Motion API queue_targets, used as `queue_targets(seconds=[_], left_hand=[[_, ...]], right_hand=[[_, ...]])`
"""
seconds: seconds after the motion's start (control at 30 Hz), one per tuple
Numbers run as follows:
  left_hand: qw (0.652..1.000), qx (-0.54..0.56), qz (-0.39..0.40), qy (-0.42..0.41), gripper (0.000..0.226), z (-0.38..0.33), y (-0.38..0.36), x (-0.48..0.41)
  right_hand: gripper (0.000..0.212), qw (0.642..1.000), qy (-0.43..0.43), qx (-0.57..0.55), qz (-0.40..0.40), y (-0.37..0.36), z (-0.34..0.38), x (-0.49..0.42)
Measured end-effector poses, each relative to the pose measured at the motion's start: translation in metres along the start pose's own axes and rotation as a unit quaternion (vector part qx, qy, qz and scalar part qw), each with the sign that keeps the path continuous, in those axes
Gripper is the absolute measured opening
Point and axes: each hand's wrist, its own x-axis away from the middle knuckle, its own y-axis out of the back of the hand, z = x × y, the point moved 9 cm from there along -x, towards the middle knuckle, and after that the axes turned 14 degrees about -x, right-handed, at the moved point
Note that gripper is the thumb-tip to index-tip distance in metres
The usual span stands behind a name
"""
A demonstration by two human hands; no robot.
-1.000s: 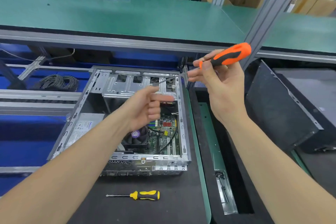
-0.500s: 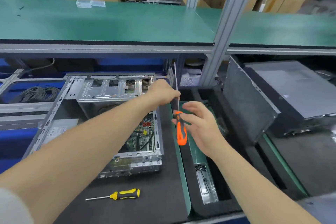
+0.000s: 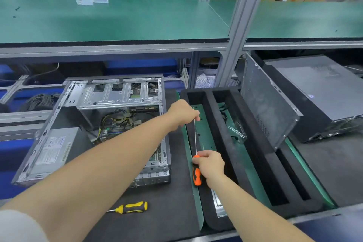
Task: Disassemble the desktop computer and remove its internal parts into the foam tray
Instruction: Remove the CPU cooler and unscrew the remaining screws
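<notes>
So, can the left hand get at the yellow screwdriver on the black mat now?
Probably yes. The yellow screwdriver lies uncovered on the mat before the computer case; the left hand would first have to release the orange screwdriver's shaft.

I'm looking down on a bench (image 3: 172,202) topped with a dark mat. At its left an open computer case (image 3: 117,96) lies on its side, and a yellow-and-black screwdriver (image 3: 131,207) lies flat near the front edge. Just right of the case sits a black foam tray (image 3: 255,155), and further right a closed grey computer (image 3: 314,88). Above runs a green shelf (image 3: 117,21) carrying a clear plastic box (image 3: 86,0).
</notes>
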Motion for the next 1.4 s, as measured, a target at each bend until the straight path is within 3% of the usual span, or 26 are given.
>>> queue_targets(seconds=[0.13,0.33,0.53,0.73,1.0,1.2,1.4], left_hand=[[0.987,0.139,0.033,0.069,0.024,0.022,-0.017,-0.004],[0.976,0.188,0.06,0.094,0.022,0.029,-0.026,-0.007],[0.96,0.244,0.084,0.113,0.017,0.032,-0.033,-0.007],[0.943,0.289,0.07,0.147,0.032,0.037,-0.037,-0.011],[0.921,0.325,0.062,0.206,0.035,0.039,-0.063,-0.017],[0.903,0.375,0.057,0.203,0.03,0.029,-0.099,-0.033],[0.891,0.381,0.06,0.238,0.031,0.037,-0.153,-0.046]], right_hand=[[0.022,0.991,0.056,0.122,0.018,-0.01,0.016,0.007],[0.027,0.971,0.074,0.222,0.057,-0.017,0.022,0.008],[0.036,0.964,0.062,0.242,0.091,-0.022,0.024,0.007],[0.041,0.974,0.046,0.202,0.096,-0.02,0.022,0.001],[0.009,0.997,-0.01,0.044,0.069,-0.006,0.023,-0.017],[0.017,0.975,-0.02,-0.221,-0.011,0.032,0.047,-0.037],[0.03,0.945,-0.094,-0.31,0.047,0.039,0.047,-0.048]])
